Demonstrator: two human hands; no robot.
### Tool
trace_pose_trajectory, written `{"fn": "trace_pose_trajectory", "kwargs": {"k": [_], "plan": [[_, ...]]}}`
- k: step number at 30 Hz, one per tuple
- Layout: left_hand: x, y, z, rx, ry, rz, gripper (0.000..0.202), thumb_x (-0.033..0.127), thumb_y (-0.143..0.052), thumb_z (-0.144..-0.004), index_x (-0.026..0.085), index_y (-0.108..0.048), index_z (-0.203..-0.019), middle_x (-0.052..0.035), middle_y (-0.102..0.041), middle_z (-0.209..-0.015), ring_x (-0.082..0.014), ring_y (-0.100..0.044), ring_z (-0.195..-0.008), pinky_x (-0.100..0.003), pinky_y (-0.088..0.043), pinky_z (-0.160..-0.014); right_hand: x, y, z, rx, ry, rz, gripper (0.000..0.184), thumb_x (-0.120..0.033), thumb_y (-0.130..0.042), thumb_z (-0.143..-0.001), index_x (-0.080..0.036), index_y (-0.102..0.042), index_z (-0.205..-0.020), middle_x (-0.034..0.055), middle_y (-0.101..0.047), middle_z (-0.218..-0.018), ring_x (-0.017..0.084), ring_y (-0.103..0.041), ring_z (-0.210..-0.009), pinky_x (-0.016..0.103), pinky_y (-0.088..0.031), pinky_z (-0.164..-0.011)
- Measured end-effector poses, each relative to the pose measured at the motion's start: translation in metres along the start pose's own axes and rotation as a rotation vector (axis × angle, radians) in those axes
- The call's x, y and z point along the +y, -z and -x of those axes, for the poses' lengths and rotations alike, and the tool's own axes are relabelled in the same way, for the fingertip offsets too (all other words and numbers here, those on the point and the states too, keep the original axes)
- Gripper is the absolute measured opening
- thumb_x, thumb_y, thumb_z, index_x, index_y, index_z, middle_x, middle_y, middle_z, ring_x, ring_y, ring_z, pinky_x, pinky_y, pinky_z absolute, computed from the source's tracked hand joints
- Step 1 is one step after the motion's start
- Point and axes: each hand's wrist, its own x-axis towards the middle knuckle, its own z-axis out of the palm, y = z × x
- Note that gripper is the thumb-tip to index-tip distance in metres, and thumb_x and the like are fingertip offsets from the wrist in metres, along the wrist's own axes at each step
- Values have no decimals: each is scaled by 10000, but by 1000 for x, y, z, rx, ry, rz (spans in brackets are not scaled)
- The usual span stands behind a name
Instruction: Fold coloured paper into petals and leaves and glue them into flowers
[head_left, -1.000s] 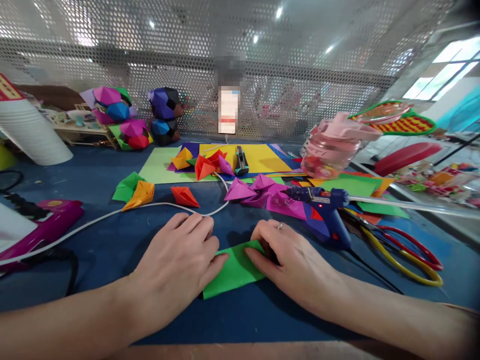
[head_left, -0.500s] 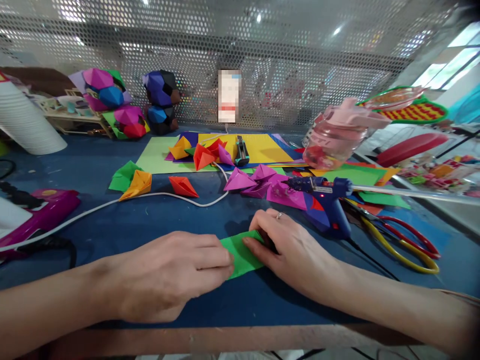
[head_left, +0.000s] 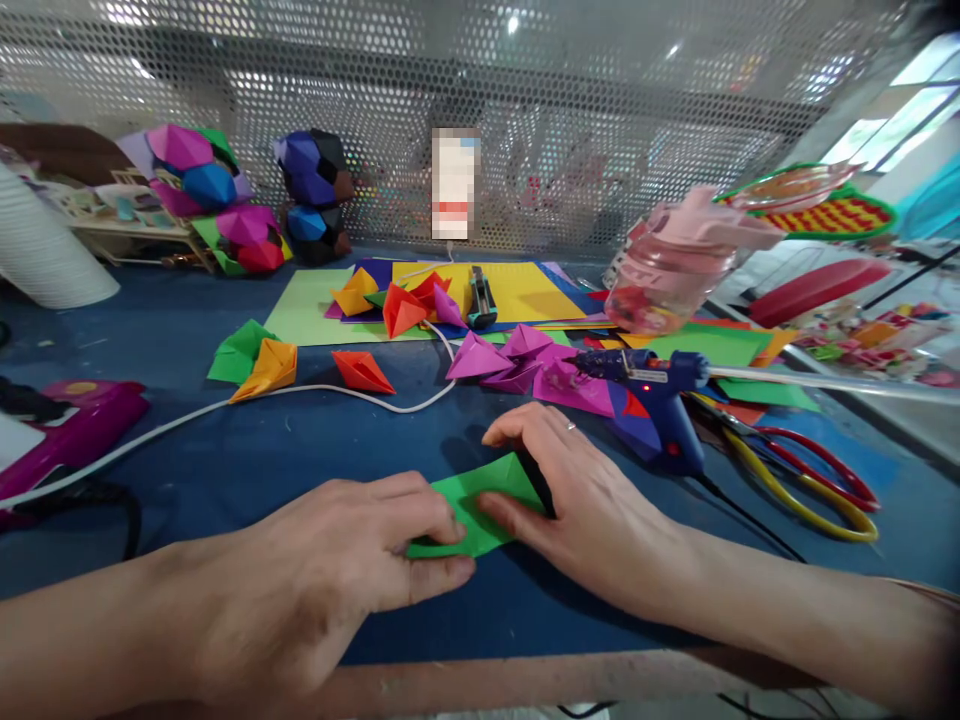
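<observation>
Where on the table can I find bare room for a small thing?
Bare table shows between the white cable and the left hand, and between the nearest green paper and the front edge. The right and back are crowded: blue glue gun, scissors, bottle, paper sheets.

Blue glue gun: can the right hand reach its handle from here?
Probably yes. The right hand lies close by, with only tabletop showing between it and the blue glue gun; its thumb is on the green paper, though.
</observation>
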Motion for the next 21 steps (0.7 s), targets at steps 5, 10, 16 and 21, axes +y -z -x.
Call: {"fn": "trace_pose_trajectory", "kwargs": {"k": [5,10,16,21], "plan": [[1,-6,3,40,10,-2,357,261,-541,-861,321,-644,-1198,-28,-676,-1134,-199,-636,-977,-276,-531,-858,-12,-1,6,-43,18,-8,422,-310,-629,-828,-223,-466,-1208,107,-523,-1248,272,-492,-1119,467,-399,-949],[1,-8,6,115,-3,17,386,181,-512,-869,329,-636,-1203,-24,-680,-1144,-198,-633,-1056,-291,-515,-931,-11,-2,5,-34,1,0,548,-309,-653,-792,-236,-424,-1285,109,-495,-1310,285,-472,-1176,487,-396,-957],[-3,-9,7,99,3,48,420,201,-565,-842,350,-623,-1231,-26,-673,-1190,-224,-637,-1083,-303,-552,-900,-2,4,8,-45,-32,-6,550,-313,-628,-821,-246,-397,-1315,122,-485,-1337,300,-454,-1226,517,-397,-971],[-5,-12,8,66,20,27,468,173,-572,-826,353,-605,-1257,-29,-651,-1246,-231,-602,-1158,-336,-526,-963,5,9,14,-56,-31,-3,589,-247,-599,-833,-243,-343,-1364,126,-458,-1374,293,-430,-1268,509,-406,-1001]]}}
